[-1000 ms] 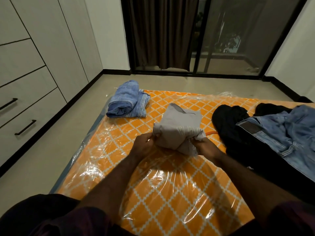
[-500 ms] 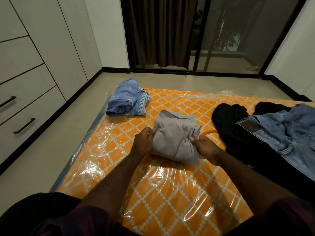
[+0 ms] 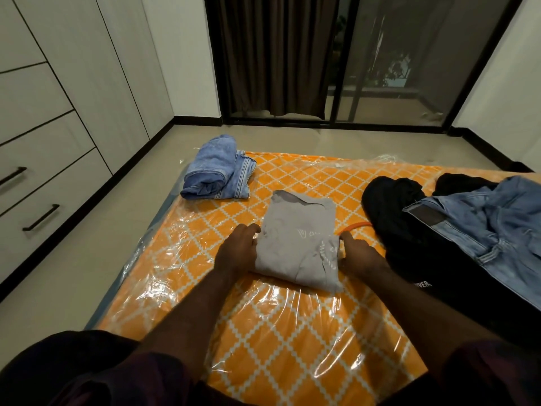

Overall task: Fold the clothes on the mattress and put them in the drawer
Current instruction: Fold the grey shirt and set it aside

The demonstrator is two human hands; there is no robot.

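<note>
Hands flank the folded grey garment on its two long sides: the left hand has its fingers curled against the left edge, seemingly tucked into or under the fold, and the right hand lies against the right edge with its fingers partly hidden behind the cloth. Whether either hand truly pinches fabric or only presses it cannot be told from this view. My reading is that the two-sided hold keeps the layers stacked and squares the bundle before it is lifted.

Between the two palms the garment lies flat on the plastic-covered orange mattress, its near end toward the wrists and its collar end stretching away beyond the fingertips. Beyond the left hand and further left sits a folded blue denim bundle, well apart from the grip; it looks finished and waiting. Just right of the right hand lies an unfolded heap: a black garment with light blue jeans draped over it. Far to the left of the grip, across bare floor, stand the closed drawers, so folding appears partly done and stowing not yet begun.
</note>
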